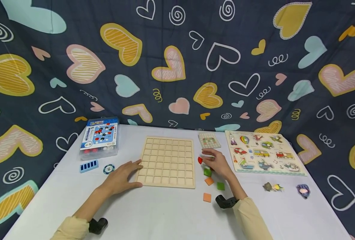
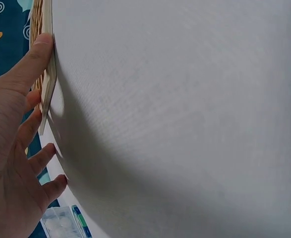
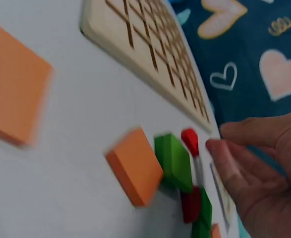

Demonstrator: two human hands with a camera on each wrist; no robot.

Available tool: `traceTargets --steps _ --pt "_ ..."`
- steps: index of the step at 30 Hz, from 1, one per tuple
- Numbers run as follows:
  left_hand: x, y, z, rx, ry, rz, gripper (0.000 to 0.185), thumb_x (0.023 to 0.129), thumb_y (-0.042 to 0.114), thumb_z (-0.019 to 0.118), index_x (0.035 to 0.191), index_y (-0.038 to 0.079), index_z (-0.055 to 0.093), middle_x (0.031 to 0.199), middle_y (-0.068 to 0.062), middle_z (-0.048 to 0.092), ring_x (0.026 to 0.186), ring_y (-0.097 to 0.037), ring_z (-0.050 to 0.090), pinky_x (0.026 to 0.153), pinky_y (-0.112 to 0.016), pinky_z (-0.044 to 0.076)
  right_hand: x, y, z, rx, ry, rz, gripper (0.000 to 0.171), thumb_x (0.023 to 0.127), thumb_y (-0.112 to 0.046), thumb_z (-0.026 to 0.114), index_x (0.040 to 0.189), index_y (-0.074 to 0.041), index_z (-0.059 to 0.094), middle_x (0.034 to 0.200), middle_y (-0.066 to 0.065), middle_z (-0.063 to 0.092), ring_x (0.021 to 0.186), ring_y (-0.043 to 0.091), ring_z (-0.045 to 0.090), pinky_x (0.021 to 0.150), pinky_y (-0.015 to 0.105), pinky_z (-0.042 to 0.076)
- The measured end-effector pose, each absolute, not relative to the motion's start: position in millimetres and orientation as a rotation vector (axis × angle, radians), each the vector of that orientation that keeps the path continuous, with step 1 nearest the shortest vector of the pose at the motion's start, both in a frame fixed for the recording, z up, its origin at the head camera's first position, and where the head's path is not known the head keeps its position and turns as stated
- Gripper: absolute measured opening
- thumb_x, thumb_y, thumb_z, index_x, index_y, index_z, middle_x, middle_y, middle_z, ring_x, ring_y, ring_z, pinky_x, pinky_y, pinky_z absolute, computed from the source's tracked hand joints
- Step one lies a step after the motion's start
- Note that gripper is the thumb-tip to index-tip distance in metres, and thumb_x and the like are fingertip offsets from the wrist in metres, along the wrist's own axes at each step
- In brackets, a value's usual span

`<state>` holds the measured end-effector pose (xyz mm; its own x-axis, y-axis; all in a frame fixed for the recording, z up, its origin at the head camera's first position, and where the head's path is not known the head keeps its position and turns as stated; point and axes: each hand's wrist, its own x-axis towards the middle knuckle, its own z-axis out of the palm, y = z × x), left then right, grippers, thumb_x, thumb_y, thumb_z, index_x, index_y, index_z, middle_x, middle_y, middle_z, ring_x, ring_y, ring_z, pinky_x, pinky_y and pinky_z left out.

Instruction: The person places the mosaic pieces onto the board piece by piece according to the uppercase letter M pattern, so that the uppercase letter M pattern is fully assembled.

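A pale wooden grid board (image 1: 168, 161) lies in the middle of the white table (image 1: 165, 213). My left hand (image 1: 133, 173) rests flat at its near left corner, the thumb (image 2: 38, 49) against the board's edge (image 2: 48, 74) and the fingers spread. Right of the board lie small tiles: red (image 1: 200, 160), green (image 1: 207, 172), orange (image 1: 209, 181), green (image 1: 221, 186) and orange (image 1: 207, 197). My right hand (image 1: 206, 159) hovers over the far tiles with loose fingers. In the right wrist view my right hand (image 3: 219, 139) is just beside the red tile (image 3: 190, 141) and holds nothing.
A clear plastic box with a blue label (image 1: 99, 136), a blue piece (image 1: 88, 165) and a round chip (image 1: 108, 169) sit left of the board. A patterned card (image 1: 209, 140) and a vehicle peg puzzle (image 1: 263, 152) lie to the right, with loose pieces (image 1: 272, 187) nearer me. Heart-print cloth hangs behind.
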<state>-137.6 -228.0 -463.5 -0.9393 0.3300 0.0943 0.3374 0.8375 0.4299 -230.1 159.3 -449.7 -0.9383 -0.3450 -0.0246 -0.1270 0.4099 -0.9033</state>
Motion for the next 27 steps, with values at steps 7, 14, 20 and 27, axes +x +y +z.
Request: traceTargets --steps 7,14,20,27 --pt "-141 -225 -465 -0.554 -3.006 -0.724 0.068 0.077 0.045 0.077 0.132 0.011 0.056 0.148 -0.010 0.042 0.132 -0.043 0.038 0.103 -0.062 0.036 -256 168 -450 -0.603 2.436 -1.325 0.035 0.086 0.009 0.064 0.120 0.003 0.062 0.119 0.018 0.064 0.106 0.031 0.063 0.090 0.038 0.055" --pt "-142 -223 -464 -0.559 -3.001 -0.708 0.069 0.077 0.047 0.076 0.132 0.010 0.056 0.148 -0.010 0.042 0.131 -0.044 0.039 0.103 -0.062 0.037 -274 172 -452 -0.725 2.402 -1.223 0.030 0.081 0.010 0.068 0.111 0.004 0.067 0.108 0.016 0.069 0.095 0.025 0.065 0.084 0.030 0.056" --pt "-140 -227 -465 -0.553 -3.006 -0.713 0.069 0.077 0.049 0.075 0.131 0.010 0.056 0.148 -0.011 0.042 0.132 -0.044 0.038 0.103 -0.062 0.036 -278 171 -457 -0.709 2.415 -1.262 0.025 0.082 0.006 0.070 0.106 0.003 0.069 0.102 0.014 0.071 0.086 0.021 0.065 0.076 0.024 0.056" --pt "-139 -230 -466 -0.551 -3.026 -0.721 0.070 0.077 0.049 0.075 0.132 0.010 0.056 0.149 -0.010 0.041 0.132 -0.044 0.037 0.105 -0.061 0.035 -273 170 -468 -0.544 2.463 -1.381 0.025 0.081 -0.001 0.073 0.106 0.002 0.070 0.099 0.013 0.071 0.086 0.020 0.067 0.073 0.023 0.055"
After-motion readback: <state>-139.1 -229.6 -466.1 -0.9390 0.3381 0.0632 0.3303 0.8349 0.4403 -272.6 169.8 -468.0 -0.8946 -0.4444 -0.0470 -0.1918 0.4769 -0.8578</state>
